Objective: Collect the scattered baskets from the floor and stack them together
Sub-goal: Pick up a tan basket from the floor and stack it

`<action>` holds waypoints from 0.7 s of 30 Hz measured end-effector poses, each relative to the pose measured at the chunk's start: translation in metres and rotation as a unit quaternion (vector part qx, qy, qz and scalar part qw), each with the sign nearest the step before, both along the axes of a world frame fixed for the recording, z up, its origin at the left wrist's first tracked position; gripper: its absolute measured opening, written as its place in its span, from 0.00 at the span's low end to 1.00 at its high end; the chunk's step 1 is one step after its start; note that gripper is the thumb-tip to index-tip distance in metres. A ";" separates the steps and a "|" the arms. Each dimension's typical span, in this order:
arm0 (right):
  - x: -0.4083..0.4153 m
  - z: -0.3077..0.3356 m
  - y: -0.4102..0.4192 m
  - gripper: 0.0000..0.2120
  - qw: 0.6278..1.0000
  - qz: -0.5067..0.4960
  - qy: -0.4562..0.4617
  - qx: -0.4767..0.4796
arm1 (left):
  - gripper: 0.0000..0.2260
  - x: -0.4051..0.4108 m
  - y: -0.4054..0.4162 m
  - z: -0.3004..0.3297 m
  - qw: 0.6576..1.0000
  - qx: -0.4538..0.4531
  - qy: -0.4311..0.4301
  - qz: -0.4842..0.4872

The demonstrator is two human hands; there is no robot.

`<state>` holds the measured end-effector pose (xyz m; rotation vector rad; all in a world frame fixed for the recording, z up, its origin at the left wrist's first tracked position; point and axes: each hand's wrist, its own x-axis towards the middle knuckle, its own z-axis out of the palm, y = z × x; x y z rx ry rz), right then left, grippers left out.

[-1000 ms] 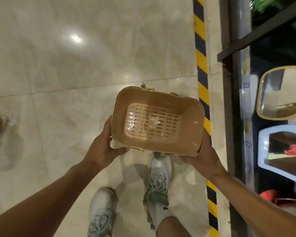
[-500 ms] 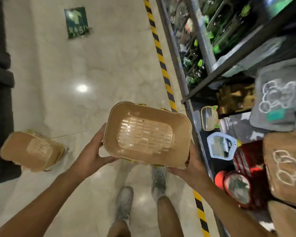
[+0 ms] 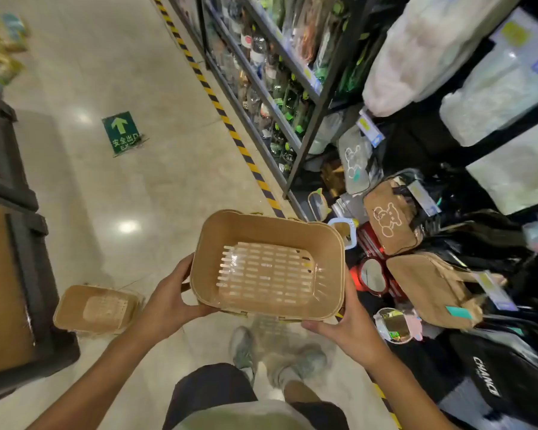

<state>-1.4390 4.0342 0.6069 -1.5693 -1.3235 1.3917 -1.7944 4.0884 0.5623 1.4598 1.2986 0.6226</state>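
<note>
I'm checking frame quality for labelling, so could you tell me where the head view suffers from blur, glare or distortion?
Head view: the held basket and both hands, left and right, are fairly sharp; the shoes are motion-smeared; ceiling-light glare spots the glossy floor; the wide lens bends the shelving; the floor basket is soft.

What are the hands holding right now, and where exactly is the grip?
A tan plastic basket, open side up, held by both hands: the left hand grips its left wall and rim, the right hand its near right corner.
</note>
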 end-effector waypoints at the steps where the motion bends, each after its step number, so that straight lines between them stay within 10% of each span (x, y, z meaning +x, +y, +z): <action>1: 0.006 0.010 -0.015 0.60 1.000 -0.009 -0.008 0.003 | 0.49 0.008 -0.005 0.009 1.000 0.001 0.001 -0.017; 21: 0.157 0.105 -0.462 0.58 0.901 -0.415 -0.112 0.059 | 0.56 0.326 -0.211 0.120 0.906 0.078 -0.036 -0.414</action>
